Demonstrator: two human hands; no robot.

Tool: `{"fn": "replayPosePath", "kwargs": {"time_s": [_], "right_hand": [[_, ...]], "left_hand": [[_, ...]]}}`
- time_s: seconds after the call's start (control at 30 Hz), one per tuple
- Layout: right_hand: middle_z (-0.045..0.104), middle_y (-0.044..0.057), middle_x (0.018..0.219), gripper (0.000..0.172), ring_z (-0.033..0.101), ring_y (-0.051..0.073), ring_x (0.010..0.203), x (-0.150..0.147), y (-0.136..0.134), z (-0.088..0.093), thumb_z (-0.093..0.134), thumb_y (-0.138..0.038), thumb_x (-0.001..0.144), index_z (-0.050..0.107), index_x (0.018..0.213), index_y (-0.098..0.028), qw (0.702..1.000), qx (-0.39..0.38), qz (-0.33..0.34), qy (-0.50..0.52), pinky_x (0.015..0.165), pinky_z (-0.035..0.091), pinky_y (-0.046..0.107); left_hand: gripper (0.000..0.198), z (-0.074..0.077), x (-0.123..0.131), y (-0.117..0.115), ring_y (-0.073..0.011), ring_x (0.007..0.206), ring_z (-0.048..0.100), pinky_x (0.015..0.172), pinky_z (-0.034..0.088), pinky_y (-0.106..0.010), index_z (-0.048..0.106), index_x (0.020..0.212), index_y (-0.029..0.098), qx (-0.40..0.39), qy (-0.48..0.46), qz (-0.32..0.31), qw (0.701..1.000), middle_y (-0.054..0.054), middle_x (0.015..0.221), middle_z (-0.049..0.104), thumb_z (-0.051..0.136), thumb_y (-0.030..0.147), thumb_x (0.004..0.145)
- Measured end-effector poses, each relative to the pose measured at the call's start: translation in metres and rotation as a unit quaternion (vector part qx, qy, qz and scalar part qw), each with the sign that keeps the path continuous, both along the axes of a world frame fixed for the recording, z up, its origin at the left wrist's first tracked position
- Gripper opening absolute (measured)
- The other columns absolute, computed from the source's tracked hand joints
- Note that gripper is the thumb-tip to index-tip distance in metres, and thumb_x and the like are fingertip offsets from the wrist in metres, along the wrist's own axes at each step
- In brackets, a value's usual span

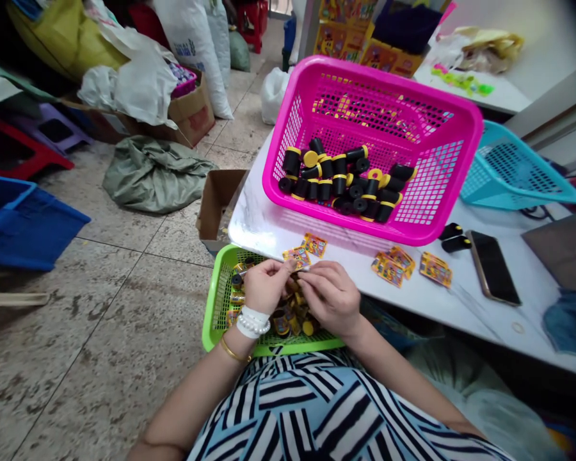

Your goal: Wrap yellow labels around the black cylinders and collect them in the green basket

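My left hand (267, 283), with a white band and beads at the wrist, is closed with thumb and forefinger pinched. My right hand (332, 296) meets it fingertip to fingertip, also pinching. What lies between the fingers is too small and covered to make out. Just beyond the fingertips, small orange printed labels (314, 244) lie at the table edge. Under both hands is a green basket (212, 312) holding yellow-and-black pieces with orange labels. Past the hands stands a pink basket (365, 224) with many black cylinders (339, 186) with yellow caps.
More orange labels (436, 270), two black cylinders (455, 238) and a phone (493, 267) lie on the white table (465, 320). A turquoise basket (518, 166) stands at the right. On the floor are a cardboard box (217, 208), a blue crate (24, 224) and sacks (156, 173).
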State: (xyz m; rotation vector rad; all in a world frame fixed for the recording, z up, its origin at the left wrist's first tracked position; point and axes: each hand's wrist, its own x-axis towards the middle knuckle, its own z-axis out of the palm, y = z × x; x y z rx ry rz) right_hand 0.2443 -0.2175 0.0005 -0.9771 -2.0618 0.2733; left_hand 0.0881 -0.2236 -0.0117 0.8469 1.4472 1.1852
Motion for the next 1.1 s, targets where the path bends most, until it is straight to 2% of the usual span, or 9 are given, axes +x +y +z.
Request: {"fn": "replayPosePath", "kwargs": {"time_s": [0.17, 0.33, 0.4, 0.53, 0.67, 0.73, 0.83, 0.9, 1.1], "right_hand": [[0.070, 0.005, 0.078, 0.010, 0.064, 0.018, 0.072, 0.010, -0.020, 0.015, 0.065, -0.021, 0.086, 0.074, 0.090, -0.021, 0.973, -0.173, -0.054, 0.145, 0.071, 0.054, 0.035], [0.074, 0.006, 0.082, 0.032, 0.065, 0.015, 0.065, 0.005, -0.037, 0.008, 0.060, -0.044, 0.090, 0.073, 0.105, -0.019, 0.844, -0.462, -0.044, 0.269, 0.059, 0.054, 0.028], [0.074, 0.007, 0.092, 0.040, 0.067, 0.015, 0.069, 0.004, -0.034, 0.007, 0.061, -0.048, 0.088, 0.069, 0.114, -0.019, 0.812, -0.495, -0.022, 0.308, 0.060, 0.055, 0.027], [0.074, 0.005, 0.097, 0.041, 0.068, 0.016, 0.085, 0.017, -0.017, 0.022, 0.069, -0.043, 0.083, 0.068, 0.117, -0.021, 0.815, -0.502, 0.053, 0.284, 0.074, 0.056, 0.027], [0.074, 0.002, 0.084, 0.028, 0.065, 0.013, 0.070, 0.022, -0.008, 0.031, 0.073, -0.038, 0.079, 0.074, 0.098, -0.018, 0.777, -0.581, 0.178, 0.164, 0.065, 0.054, 0.025], [0.068, -0.001, 0.067, 0.023, 0.056, 0.009, 0.054, 0.016, -0.010, 0.026, 0.074, -0.039, 0.078, 0.072, 0.080, -0.016, 0.776, -0.586, 0.170, 0.159, 0.052, 0.047, 0.020], [0.058, -0.005, 0.052, 0.032, 0.045, 0.006, 0.043, 0.004, -0.018, 0.016, 0.072, -0.045, 0.079, 0.065, 0.066, -0.016, 0.803, -0.544, 0.065, 0.234, 0.043, 0.037, 0.018], [0.058, -0.004, 0.053, 0.036, 0.046, 0.007, 0.045, -0.002, -0.024, 0.010, 0.070, -0.048, 0.080, 0.064, 0.065, -0.016, 0.816, -0.507, 0.001, 0.277, 0.044, 0.039, 0.020], [0.064, 0.000, 0.059, 0.034, 0.053, 0.011, 0.051, -0.007, -0.030, 0.004, 0.069, -0.048, 0.081, 0.069, 0.069, -0.017, 0.832, -0.466, -0.025, 0.301, 0.051, 0.046, 0.024]], "left_hand": [[0.040, -0.007, 0.005, -0.007, -0.0061, 0.039, 0.037, 0.042, 0.028, -0.020, 0.069, 0.064, 0.014, 0.001, -0.096, 0.015, 0.995, 0.002, 0.046, 0.055, 0.069, 0.052, 0.077], [0.035, -0.003, 0.009, -0.030, -0.0077, 0.043, 0.036, 0.044, 0.029, -0.021, 0.069, 0.066, 0.017, 0.030, -0.044, 0.039, 0.998, 0.005, 0.045, 0.047, 0.068, 0.050, 0.079], [0.035, 0.001, 0.004, -0.037, -0.0085, 0.045, 0.039, 0.046, 0.032, -0.021, 0.066, 0.062, 0.017, 0.037, -0.013, -0.014, 0.999, 0.003, 0.049, 0.051, 0.069, 0.048, 0.079], [0.036, 0.012, -0.017, -0.038, -0.0094, 0.049, 0.043, 0.049, 0.034, -0.022, 0.062, 0.055, 0.016, 0.077, 0.011, -0.204, 0.976, 0.001, 0.051, 0.052, 0.068, 0.043, 0.079], [0.032, 0.019, -0.034, -0.029, -0.0111, 0.052, 0.046, 0.052, 0.037, -0.023, 0.066, 0.056, 0.017, 0.118, 0.049, -0.333, 0.934, -0.001, 0.054, 0.056, 0.068, 0.038, 0.080], [0.028, 0.019, -0.036, -0.028, -0.0118, 0.054, 0.049, 0.054, 0.039, -0.023, 0.067, 0.060, 0.017, 0.120, 0.059, -0.299, 0.945, -0.002, 0.057, 0.059, 0.069, 0.038, 0.079], [0.026, 0.017, -0.032, -0.035, -0.0101, 0.051, 0.046, 0.049, 0.037, -0.021, 0.067, 0.069, 0.018, 0.096, 0.039, -0.078, 0.992, 0.001, 0.058, 0.057, 0.068, 0.041, 0.081], [0.029, 0.017, -0.027, -0.046, -0.0081, 0.045, 0.039, 0.043, 0.030, -0.020, 0.067, 0.072, 0.019, 0.078, 0.000, 0.037, 0.996, 0.003, 0.053, 0.050, 0.064, 0.045, 0.084], [0.029, 0.024, -0.013, -0.071, -0.0089, 0.046, 0.044, 0.040, 0.031, -0.020, 0.076, 0.082, 0.019, 0.048, 0.011, 0.010, 0.999, 0.000, 0.058, 0.058, 0.063, 0.045, 0.085]]}}
